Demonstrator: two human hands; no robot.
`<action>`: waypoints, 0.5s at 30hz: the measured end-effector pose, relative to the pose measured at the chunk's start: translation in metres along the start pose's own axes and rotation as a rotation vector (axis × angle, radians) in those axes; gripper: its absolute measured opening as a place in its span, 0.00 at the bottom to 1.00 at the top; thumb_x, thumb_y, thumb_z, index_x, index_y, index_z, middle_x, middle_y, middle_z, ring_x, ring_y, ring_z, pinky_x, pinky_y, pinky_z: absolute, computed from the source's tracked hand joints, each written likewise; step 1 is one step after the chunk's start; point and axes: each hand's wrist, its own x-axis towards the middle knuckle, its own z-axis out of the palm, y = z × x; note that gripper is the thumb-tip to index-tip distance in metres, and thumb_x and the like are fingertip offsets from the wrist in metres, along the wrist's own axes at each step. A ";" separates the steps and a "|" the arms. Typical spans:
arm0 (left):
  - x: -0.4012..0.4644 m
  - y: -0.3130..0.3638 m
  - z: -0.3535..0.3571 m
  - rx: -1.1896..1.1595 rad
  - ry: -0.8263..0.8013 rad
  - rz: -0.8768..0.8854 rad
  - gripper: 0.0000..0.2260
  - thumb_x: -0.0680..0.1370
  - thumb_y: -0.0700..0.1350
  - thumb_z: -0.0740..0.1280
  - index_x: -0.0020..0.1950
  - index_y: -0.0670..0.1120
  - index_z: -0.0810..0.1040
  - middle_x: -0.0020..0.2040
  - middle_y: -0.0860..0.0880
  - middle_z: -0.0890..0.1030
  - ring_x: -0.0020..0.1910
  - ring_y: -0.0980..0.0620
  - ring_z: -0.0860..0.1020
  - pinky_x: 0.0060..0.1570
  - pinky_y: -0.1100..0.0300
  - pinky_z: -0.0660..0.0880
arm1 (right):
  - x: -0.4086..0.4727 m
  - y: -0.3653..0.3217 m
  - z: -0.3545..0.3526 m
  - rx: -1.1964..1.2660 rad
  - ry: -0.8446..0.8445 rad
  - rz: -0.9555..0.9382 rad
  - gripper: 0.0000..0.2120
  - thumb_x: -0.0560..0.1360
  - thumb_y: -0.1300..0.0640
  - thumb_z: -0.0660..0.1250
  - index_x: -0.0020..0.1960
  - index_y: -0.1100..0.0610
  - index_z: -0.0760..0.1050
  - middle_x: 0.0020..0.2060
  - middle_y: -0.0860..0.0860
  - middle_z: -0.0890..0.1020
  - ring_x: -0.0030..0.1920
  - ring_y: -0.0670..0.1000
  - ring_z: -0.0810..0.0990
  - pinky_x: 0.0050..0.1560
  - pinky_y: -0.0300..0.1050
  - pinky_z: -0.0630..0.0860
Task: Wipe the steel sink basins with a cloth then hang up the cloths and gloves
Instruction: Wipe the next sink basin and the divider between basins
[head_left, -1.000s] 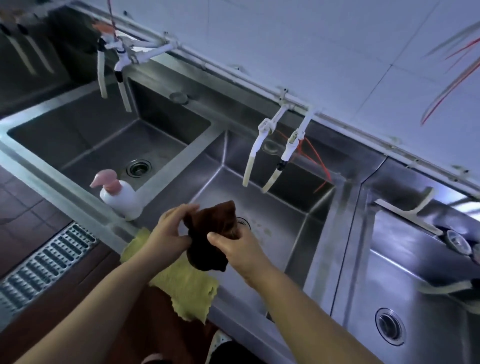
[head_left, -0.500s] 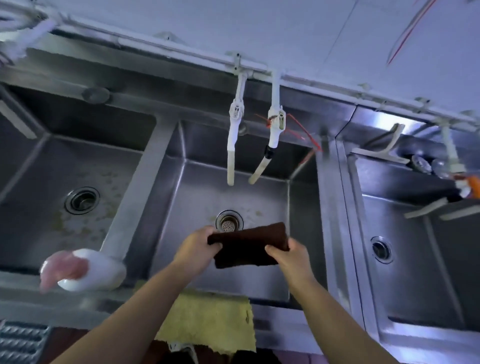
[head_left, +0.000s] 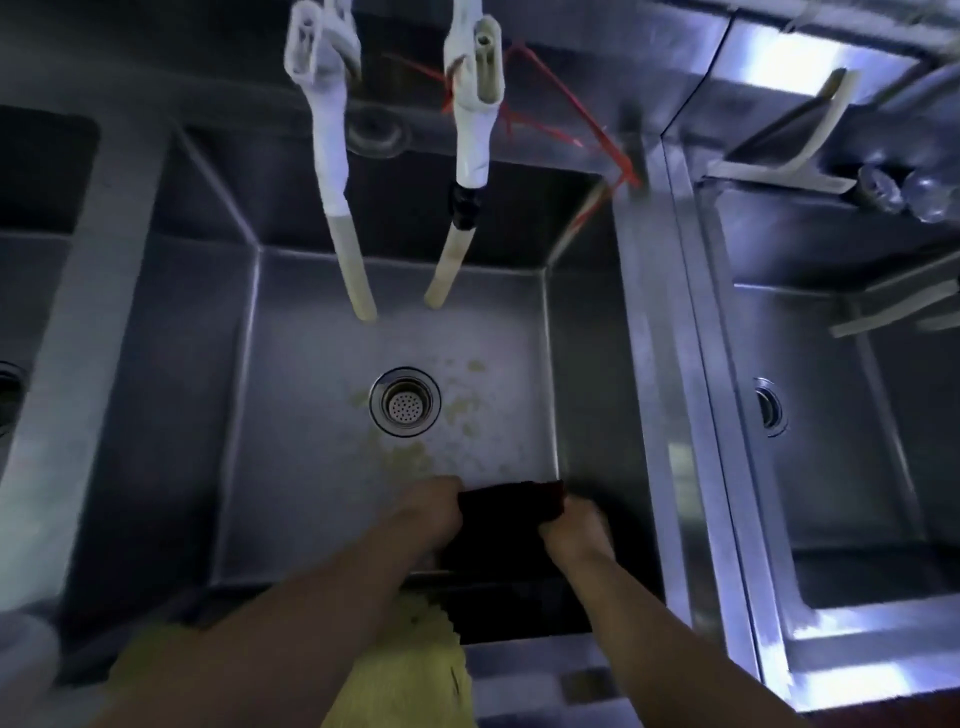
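At the far left, a left basin (head_left: 36, 291) shows only in part, cut off by the frame edge, and a steel divider (head_left: 98, 291) separates it from the middle basin (head_left: 171, 426). The drain (head_left: 405, 401) at the centre of the middle basin's floor serves as the landmark here. Yellowish stains (head_left: 457, 410) spot the steel just right of the drain and below it. Above the drain and slightly left hangs the left tap (head_left: 332, 156), white with a beige spout; above and slightly right hangs the right tap (head_left: 470, 156), with a black collar where its spout begins. Red string (head_left: 561, 88) trails from the right tap toward the basin's far right corner.

Below the drain, a yellow cloth (head_left: 415, 670) is draped over the sink's front rim, partly hidden by the forearms. Just below and right of the drain, deep in the basin near its front wall, the left hand (head_left: 434, 512) grips the left edge of the dark brown cloth (head_left: 511, 504), fingers curled over it. The cloth is stretched between both hands, low by the basin floor; whether it touches the steel cannot be told. The right hand (head_left: 574, 530) clamps the cloth's right edge, fingers closed round it.

Well right of the drain, beyond a steel divider (head_left: 670, 364), lies the right basin (head_left: 857, 467) with its own drain (head_left: 769, 408).
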 end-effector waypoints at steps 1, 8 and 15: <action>0.008 0.001 0.003 -0.016 0.023 -0.010 0.08 0.76 0.38 0.61 0.53 0.41 0.75 0.54 0.40 0.79 0.53 0.42 0.77 0.51 0.54 0.73 | 0.006 0.000 0.001 -0.020 0.000 -0.009 0.11 0.77 0.63 0.59 0.57 0.59 0.76 0.47 0.55 0.80 0.42 0.50 0.78 0.40 0.38 0.74; 0.042 -0.001 0.008 0.325 0.275 0.066 0.21 0.74 0.39 0.62 0.67 0.43 0.64 0.62 0.43 0.70 0.59 0.43 0.72 0.55 0.52 0.72 | 0.025 -0.015 -0.008 -0.082 0.008 -0.226 0.20 0.77 0.63 0.60 0.68 0.54 0.68 0.60 0.54 0.77 0.55 0.53 0.78 0.52 0.41 0.75; 0.087 0.002 0.051 0.826 -0.057 0.694 0.24 0.79 0.34 0.54 0.75 0.42 0.57 0.77 0.44 0.54 0.74 0.43 0.55 0.71 0.49 0.58 | 0.024 -0.054 -0.094 -0.727 0.467 -0.928 0.09 0.62 0.66 0.72 0.40 0.56 0.81 0.33 0.52 0.80 0.32 0.57 0.78 0.36 0.44 0.75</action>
